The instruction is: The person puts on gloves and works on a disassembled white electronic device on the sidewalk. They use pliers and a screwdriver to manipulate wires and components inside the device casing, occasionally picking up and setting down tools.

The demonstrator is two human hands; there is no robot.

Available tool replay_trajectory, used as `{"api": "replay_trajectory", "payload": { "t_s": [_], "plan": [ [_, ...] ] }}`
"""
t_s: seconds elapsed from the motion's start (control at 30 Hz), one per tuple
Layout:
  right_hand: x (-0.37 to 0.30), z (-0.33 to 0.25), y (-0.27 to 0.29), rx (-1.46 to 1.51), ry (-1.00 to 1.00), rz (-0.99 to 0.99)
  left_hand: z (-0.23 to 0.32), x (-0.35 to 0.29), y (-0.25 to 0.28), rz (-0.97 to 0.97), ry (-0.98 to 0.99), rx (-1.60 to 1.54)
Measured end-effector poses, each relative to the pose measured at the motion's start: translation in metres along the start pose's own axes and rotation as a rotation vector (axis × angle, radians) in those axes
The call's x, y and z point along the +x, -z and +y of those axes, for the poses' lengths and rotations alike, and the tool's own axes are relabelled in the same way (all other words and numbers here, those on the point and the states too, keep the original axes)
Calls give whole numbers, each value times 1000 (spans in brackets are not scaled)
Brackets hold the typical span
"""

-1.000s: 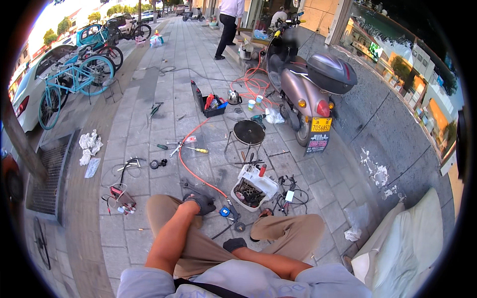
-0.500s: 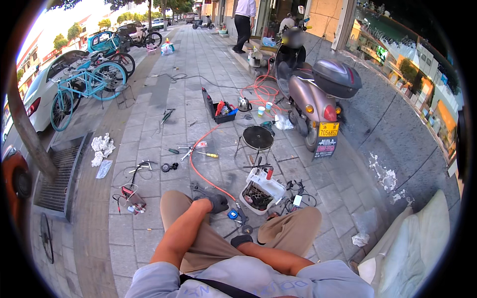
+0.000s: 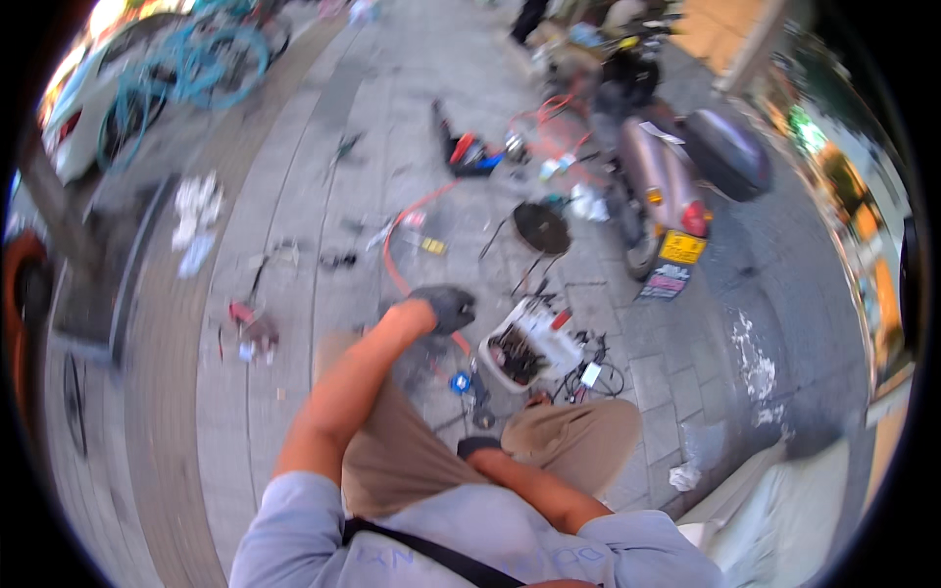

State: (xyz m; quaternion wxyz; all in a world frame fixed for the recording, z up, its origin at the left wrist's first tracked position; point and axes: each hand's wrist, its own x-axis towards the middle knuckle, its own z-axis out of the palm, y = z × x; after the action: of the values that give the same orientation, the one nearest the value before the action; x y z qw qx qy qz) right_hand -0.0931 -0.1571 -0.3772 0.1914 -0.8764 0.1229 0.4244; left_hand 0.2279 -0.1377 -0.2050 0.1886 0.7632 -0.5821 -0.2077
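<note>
My left hand [image 3: 446, 309], in a dark grey glove, reaches out past my left knee over the paving, next to an orange hose [image 3: 392, 253]. Its fingers look curled, but blur hides whether anything is in them. My right hand [image 3: 478, 447], also in a dark glove, rests low between my legs with its fingers mostly hidden. Between the hands lie a small blue round-cornered object [image 3: 460, 382] and a dark elongated tool [image 3: 480, 395]. Just right of my left hand stands a white plastic box [image 3: 502, 370] full of dark metal parts.
A round black stool [image 3: 541, 227] stands ahead, with an open black toolbox [image 3: 477, 167] beyond it. Black cables [image 3: 610, 380] lie right of the white box. A parked scooter [image 3: 657, 167] is at the right. Crumpled white paper [image 3: 198, 208] and a red device [image 3: 253, 323] lie left.
My left hand has moved forward and slightly right, away from my left knee. My right hand stays low between my legs. The whole view has shifted and blurred as my head moved.
</note>
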Motion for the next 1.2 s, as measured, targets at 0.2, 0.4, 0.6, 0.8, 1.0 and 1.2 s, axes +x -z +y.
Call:
{"api": "replay_trajectory", "payload": {
  "t_s": [0.2,0.4,0.6,0.8,1.0,1.2],
  "plan": [
    [53,8,40,-263,-53,189,-17,-28,-39,-368,23,209],
    [178,19,161,284,339,520,-14,-58,-1,-45,89,-52],
    [358,-22,315,-104,98,542,-41,-91,28,-131,288,-135],
    [515,-73,410,-415,138,471,-77,-73,54,-231,461,-262],
    [628,-93,420,-608,388,1000,-99,-62,53,-364,635,-396],
    [644,-93,406,-831,468,795,-103,-66,52,-353,615,-418]
  ]
}}
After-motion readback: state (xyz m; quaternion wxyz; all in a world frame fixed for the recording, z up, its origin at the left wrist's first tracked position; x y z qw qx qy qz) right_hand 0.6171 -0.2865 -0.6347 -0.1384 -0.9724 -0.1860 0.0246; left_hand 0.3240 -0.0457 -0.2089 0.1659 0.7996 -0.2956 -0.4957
